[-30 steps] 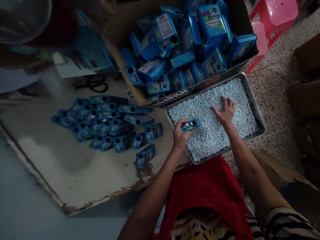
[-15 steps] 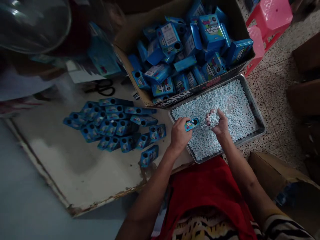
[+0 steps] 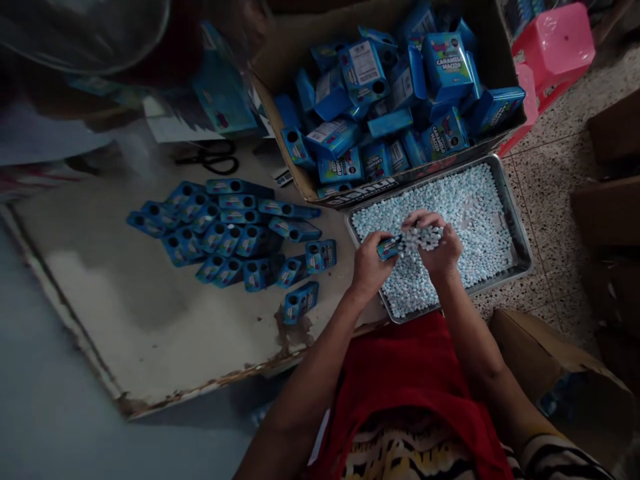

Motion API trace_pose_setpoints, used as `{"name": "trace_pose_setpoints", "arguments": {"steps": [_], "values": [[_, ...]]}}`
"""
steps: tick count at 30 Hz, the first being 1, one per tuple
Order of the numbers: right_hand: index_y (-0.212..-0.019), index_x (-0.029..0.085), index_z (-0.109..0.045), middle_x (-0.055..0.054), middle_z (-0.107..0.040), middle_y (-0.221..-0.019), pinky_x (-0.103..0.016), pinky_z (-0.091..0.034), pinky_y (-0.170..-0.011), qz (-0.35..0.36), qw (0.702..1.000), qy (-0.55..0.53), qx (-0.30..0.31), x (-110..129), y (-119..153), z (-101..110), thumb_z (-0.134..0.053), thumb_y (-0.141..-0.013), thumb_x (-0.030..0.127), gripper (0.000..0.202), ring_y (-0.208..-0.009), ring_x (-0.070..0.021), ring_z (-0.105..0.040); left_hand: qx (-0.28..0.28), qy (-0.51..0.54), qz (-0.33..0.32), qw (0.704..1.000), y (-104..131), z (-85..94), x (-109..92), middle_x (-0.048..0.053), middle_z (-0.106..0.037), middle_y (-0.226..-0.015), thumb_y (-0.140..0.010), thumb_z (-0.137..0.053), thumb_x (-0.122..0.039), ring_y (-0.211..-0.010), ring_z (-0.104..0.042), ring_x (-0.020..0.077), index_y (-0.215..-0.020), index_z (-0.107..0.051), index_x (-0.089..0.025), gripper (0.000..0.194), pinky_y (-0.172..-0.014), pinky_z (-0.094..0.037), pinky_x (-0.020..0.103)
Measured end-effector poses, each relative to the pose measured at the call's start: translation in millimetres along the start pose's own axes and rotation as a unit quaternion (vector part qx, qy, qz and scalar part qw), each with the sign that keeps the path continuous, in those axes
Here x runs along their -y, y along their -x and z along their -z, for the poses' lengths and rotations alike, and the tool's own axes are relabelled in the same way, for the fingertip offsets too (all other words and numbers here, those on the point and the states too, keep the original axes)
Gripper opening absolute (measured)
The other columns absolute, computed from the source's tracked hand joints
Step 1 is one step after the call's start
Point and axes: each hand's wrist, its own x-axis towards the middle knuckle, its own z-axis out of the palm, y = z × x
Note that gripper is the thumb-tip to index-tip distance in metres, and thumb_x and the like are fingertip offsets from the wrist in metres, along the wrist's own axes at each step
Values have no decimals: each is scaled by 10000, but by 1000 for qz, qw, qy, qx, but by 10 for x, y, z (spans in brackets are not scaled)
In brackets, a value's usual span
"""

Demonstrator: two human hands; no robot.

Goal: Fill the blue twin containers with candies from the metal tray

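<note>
My left hand (image 3: pixel 370 265) grips a small blue candy box (image 3: pixel 388 248) above the left part of a metal tray (image 3: pixel 524 257). Cupped right beside the box, my right hand (image 3: pixel 443 250) holds a heap of small pale candies (image 3: pixel 425 237); some of them are at the box's opening. Loose white and light-blue candies (image 3: pixel 480 200) cover most of the tray. On the table to the left stand several blue candy boxes (image 3: pixel 250 240) in a cluster, round holes showing on top. One box (image 3: pixel 300 302) stands apart, nearer the table's front edge.
Behind the tray, a large cardboard carton (image 3: pixel 360 198) is piled with blue boxes (image 3: pixel 365 70). Black scissors (image 3: pixel 215 159) lie on the table (image 3: pixel 200 360). Pink stools (image 3: pixel 563 43) stand at the back right, and an open carton (image 3: pixel 555 347) is by my right arm.
My right hand has moved left with its candies and now meets the box in my left hand. The whole view has shifted slightly.
</note>
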Motion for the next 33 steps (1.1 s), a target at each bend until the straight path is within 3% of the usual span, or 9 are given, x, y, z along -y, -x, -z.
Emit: {"name": "trace_pose_setpoints", "arguments": {"steps": [13, 15, 18, 20, 22, 25, 27, 29, 33], "values": [[-720, 284, -666, -50, -716, -753, -530, -541, -1101, 18, 998, 39, -39, -6, 100, -188, -547, -928, 768, 540, -878, -277, -726, -17, 9, -7, 1000, 27, -50, -37, 42, -763, -1090, -745, -824, -118, -1050, -741, 259, -1087, -689, -235, 386, -924, -575, 360], [-768, 290, -695, -53, -773, -837, -575, -488, -1198, 40, 998, 49, -14, 2, 128, -118, -471, -985, 742, 549, -1002, -291, -762, -23, 7, -16, 1000, 46, -62, -42, 38, -768, -1094, -750, -830, -118, -1054, -740, 257, -1090, -691, -240, 387, -930, -581, 361], [-970, 301, -765, -64, -812, -1242, -636, -431, -1254, 79, 983, 163, 15, 21, 233, 227, -312, -1072, 682, 601, -1331, -304, -703, -30, 14, -12, 999, 68, -35, 20, 39, -786, -1108, -765, -842, -110, -1062, -748, 251, -1115, -713, -248, 398, -948, -587, 359], [-1149, 306, -767, -64, -715, -1488, -642, -419, -1266, 83, 939, 334, 2, -2, 375, 565, -397, -1073, 647, 509, -1462, -309, -614, -52, 27, 12, 998, 75, 1, 93, 39, -798, -1116, -780, -834, -100, -1043, -757, 238, -1127, -729, -251, 393, -946, -588, 349], [-1297, 287, -736, -96, -619, -1603, -630, -398, -1288, 74, 849, 522, 8, -82, 555, 884, -577, -1023, 579, 431, -1532, -330, -533, -82, 51, 34, 995, 80, 30, 160, 36, -802, -1134, -788, -838, -120, -1048, -759, 228, -1131, -734, -250, 381, -954, -591, 340], [-1492, 259, -652, -137, -434, -1752, -661, -268, -1353, 59, 685, 715, 129, -280, 760, 1181, -722, -941, 475, 596, -1670, -399, -318, -69, 86, 42, 993, 99, 47, 210, 30, -802, -1135, -788, -871, -206, -1065, -754, 224, -1129, -730, -243, 371, -966, -602, 332], [-1580, 289, -587, -126, -330, -1815, -694, -205, -1360, 43, 620, 756, 204, -407, 748, 1269, -763, -915, 461, 709, -1714, -434, -201, -53, 95, 49, 993, 121, 56, 218, 29, -801, -1125, -791, -871, -243, -1059, -755, 221, -1125, -727, -238, 363, -959, -611, 327], [-1567, 319, -603, -121, -362, -1804, -687, -252, -1337, 21, 622, 752, 215, -493, 586, 1328, -769, -920, 482, 687, -1699, -440, -240, -59, 100, 56, 992, 149, 77, 230, 39, -798, -1166, -804, -854, -250, -1100, -753, 224, -1130, -724, -235, 351, -985, -610, 334], [-1276, 270, -774, -162, -673, -1505, -578, -439, -1226, -8, 724, 676, 137, -548, 33, 1424, -779, -891, 472, 434, -1436, -394, -562, -61, 96, 79, 990, 208, 139, 293, 47, -799, -1178, -785, -855, -254, -1075, -756, 225, -1134, -726, -232, 372, -986, -614, 347]]}}
